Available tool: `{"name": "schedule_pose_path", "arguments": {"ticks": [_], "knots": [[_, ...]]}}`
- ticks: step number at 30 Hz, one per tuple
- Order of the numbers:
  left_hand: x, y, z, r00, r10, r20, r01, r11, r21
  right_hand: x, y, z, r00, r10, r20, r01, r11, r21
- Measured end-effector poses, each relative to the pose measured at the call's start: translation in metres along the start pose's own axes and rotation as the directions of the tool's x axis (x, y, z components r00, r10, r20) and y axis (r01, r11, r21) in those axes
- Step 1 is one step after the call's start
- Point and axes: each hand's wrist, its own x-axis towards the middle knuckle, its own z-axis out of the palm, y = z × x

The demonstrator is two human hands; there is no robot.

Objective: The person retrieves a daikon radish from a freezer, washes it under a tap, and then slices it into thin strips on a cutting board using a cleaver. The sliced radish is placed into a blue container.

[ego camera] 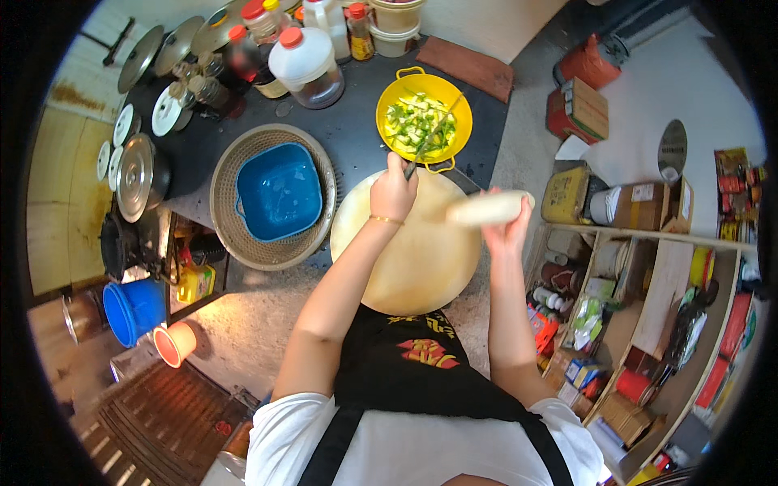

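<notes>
My left hand point(392, 191) grips the dark handle of a kitchen knife point(436, 135), seen nearly edge-on. Its blade points away from me over a yellow two-handled basin point(382, 121) of chopped green and pale vegetable pieces point(419, 124); whether it touches them I cannot tell. In my right hand point(507, 234) is a long pale vegetable point(491, 208), perhaps a white radish or peeled gourd, blurred by motion. It is held over the right side of a large round chopping board point(419, 261).
Left of the board, a blue basin point(279, 194) sits in a brown colander point(222, 225). Jars point(304, 67) and bottles line the dark counter's point(358, 85) back. Cluttered shelves point(668, 291) stand at right. Blue point(130, 310) and orange point(174, 343) buckets are low left.
</notes>
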Motion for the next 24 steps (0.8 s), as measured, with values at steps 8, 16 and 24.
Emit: {"name": "schedule_pose_path", "arguments": {"ticks": [8,16,24], "knots": [[-0.104,0.001,-0.137,0.954,0.173,-0.247,-0.082,0.937,0.338,-0.05,0.049,-0.049,0.942,0.317,0.114,0.068,0.154,-0.986],[-0.289,-0.079,-0.272,0.756,-0.415,-0.506,0.563,0.807,0.179,-0.071,0.143,-0.063,0.871,0.346,0.349,0.491,-0.595,-0.636],[-0.587,-0.172,-0.362,0.276,-0.721,-0.635,0.874,0.463,-0.146,-0.083,0.165,-0.074,0.841,0.25,0.479,0.397,-0.888,-0.233]]}}
